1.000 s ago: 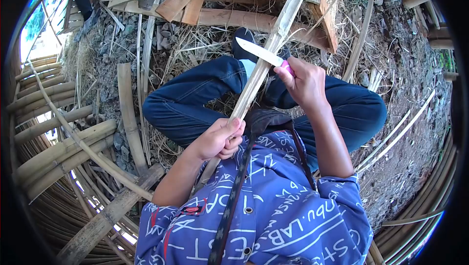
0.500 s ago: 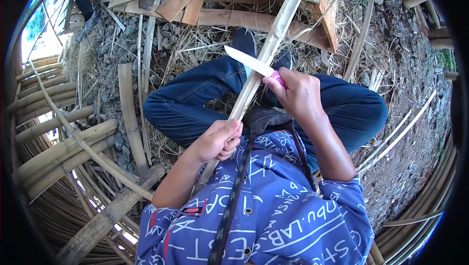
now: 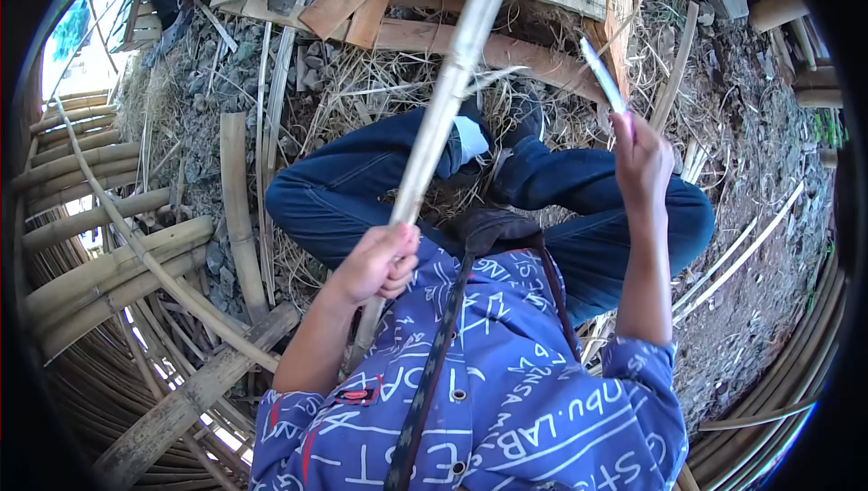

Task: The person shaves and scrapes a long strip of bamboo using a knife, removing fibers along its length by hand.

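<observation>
Left hand (image 3: pixel 369 267) had fingers (image 3: pixel 398 274) clamped round a pale strip (image 3: pixel 438 116) above the crossed legs (image 3: pixel 339 173); right hand (image 3: pixel 646 164) closed its fingers on a knife (image 3: pixel 608 82), well apart. Control called for a firm hold, blade (image 3: pixel 594 61) clear of skin.

The left hand (image 3: pixel 376 263) is closed in a firm grip in front of the belly, thumb uppermost and fingers curled under. Its forearm (image 3: pixel 315 339) slants forward and inward from the bent elbow. The right hand (image 3: pixel 644 162) is well apart from it, farther forward and out to the right, closed too; its outer fingers seem folded into the palm, though they are hard to make out. The right forearm (image 3: pixel 646 278) points almost straight ahead. Both legs (image 3: pixel 348 179) are bent, knees spread wide.
</observation>
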The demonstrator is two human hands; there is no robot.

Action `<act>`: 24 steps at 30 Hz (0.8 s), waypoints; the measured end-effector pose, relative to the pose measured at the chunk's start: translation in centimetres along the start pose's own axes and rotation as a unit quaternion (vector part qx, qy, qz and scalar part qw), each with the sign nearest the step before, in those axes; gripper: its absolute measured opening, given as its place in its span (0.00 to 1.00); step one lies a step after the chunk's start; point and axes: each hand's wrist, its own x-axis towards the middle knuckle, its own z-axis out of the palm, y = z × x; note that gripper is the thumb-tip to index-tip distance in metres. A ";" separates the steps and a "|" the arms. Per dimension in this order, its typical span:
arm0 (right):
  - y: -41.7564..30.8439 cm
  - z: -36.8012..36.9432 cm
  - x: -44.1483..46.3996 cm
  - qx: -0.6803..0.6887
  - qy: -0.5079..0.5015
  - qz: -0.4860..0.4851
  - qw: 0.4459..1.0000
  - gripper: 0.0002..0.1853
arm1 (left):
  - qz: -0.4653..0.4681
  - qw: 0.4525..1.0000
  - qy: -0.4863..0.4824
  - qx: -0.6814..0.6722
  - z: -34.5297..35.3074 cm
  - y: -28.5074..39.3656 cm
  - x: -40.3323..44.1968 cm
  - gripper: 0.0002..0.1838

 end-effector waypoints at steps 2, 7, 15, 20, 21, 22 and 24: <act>-2.4 -1.3 -2.8 0.063 -0.034 -0.032 0.997 0.17 | 0.018 0.999 0.034 -0.010 -0.1 0.1 -0.5 0.23; -5.2 0.4 -5.1 0.170 -0.126 0.007 0.977 0.20 | 0.009 1.000 0.008 0.020 0.9 0.5 0.4 0.21; -8.3 2.0 -7.2 0.308 -0.205 0.011 0.929 0.19 | 0.091 0.975 0.132 0.154 4.1 0.1 2.4 0.14; -9.7 1.2 -6.5 0.223 -0.197 -0.051 0.953 0.19 | 0.121 0.961 0.139 0.207 4.3 0.3 2.7 0.13; -9.9 1.1 -6.2 0.175 -0.195 -0.072 0.962 0.19 | 0.124 0.961 0.140 0.205 4.3 0.1 2.7 0.13; -9.9 1.1 -6.0 0.126 -0.193 -0.092 0.969 0.20 | 0.145 0.956 0.145 0.209 4.2 -0.2 2.9 0.13; -9.7 1.3 -5.4 0.118 -0.172 -0.105 0.972 0.20 | 0.166 0.952 0.150 0.211 3.9 -0.7 3.2 0.14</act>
